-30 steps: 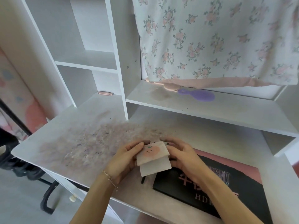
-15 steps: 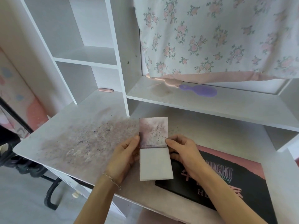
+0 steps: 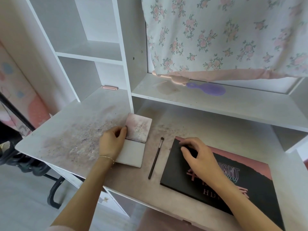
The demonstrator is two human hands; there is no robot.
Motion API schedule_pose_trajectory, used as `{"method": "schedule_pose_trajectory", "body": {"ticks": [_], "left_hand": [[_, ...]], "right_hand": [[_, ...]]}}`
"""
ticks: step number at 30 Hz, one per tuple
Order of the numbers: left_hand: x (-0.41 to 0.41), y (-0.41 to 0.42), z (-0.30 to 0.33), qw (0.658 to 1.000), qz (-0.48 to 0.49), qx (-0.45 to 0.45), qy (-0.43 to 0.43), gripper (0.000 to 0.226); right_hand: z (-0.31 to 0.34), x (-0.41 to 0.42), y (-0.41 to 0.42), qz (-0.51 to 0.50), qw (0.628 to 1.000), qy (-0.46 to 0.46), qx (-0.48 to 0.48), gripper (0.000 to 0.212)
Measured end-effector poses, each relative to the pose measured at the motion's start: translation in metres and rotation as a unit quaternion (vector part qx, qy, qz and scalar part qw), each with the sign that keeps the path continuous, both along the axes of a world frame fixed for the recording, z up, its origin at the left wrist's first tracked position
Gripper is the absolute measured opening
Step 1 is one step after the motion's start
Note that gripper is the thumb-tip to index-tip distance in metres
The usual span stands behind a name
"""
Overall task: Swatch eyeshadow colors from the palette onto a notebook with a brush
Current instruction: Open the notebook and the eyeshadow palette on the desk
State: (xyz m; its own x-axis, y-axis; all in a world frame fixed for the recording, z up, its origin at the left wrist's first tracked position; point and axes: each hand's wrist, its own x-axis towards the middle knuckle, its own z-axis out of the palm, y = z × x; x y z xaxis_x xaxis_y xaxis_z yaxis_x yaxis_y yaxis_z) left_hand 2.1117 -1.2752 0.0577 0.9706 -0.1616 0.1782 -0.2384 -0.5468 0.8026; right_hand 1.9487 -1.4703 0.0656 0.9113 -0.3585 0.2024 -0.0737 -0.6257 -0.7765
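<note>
Open notebook (image 3: 135, 142) held flat by left hand (image 3: 112, 142), fingers loosely curled at its edge, closed black palette (image 3: 215, 182) lettered "HD" touched by curled right hand (image 3: 198, 155), brush (image 3: 155, 158) laid between.

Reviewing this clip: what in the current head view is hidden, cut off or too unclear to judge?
- Palette: closed, so the shades are hidden; the right hand and forearm cover part of the lid lettering, and its near right corner is cut by the frame edge.
- Notebook: its left edge is under the left hand.
- Brush: bristle colour too small to tell.
- Purple hairbrush: handle end hidden by the floral curtain.
</note>
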Motion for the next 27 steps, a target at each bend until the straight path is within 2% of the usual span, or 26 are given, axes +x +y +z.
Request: {"method": "schedule_pose_trajectory", "body": {"ticks": [2, 4, 7, 9, 12, 15, 20, 27], "left_hand": [[-0.001, -0.003, -0.002, 1.0, 0.009, 0.022, 0.005, 0.018], [-0.003, -0.006, -0.003, 0.999, 0.007, 0.03, 0.011, 0.02], [-0.011, -0.007, 0.003, 1.0, 0.003, -0.008, 0.025, 0.046], [-0.024, -0.005, 0.009, 1.0, 0.013, -0.019, -0.011, 0.056], [-0.055, -0.004, 0.015, 0.991, -0.001, -0.014, -0.133, 0.046], [-0.084, -0.009, 0.014, 0.988, -0.079, -0.04, -0.126, 0.036], [-0.115, -0.02, 0.004, 0.98, -0.171, -0.076, -0.064, 0.028], [-0.116, -0.026, -0.002, 0.964, -0.245, -0.098, -0.027, 0.027]], "right_hand": [[-0.004, -0.001, -0.001, 0.017, 0.998, 0.022, -0.058, 0.015], [-0.004, -0.002, -0.001, 0.045, 0.991, 0.044, -0.119, 0.022], [0.0, -0.006, 0.003, 0.083, 0.981, 0.075, -0.161, 0.036], [0.003, -0.015, 0.007, 0.108, 0.979, 0.086, -0.153, 0.048], [0.004, -0.03, 0.015, 0.138, 0.966, 0.11, -0.188, 0.071], [0.0, -0.039, 0.018, 0.146, 0.942, 0.149, -0.262, 0.083], [0.001, -0.042, 0.021, 0.122, 0.927, 0.147, -0.322, 0.071], [0.036, -0.044, 0.011, 0.086, 0.934, 0.115, -0.327, 0.047]]}}
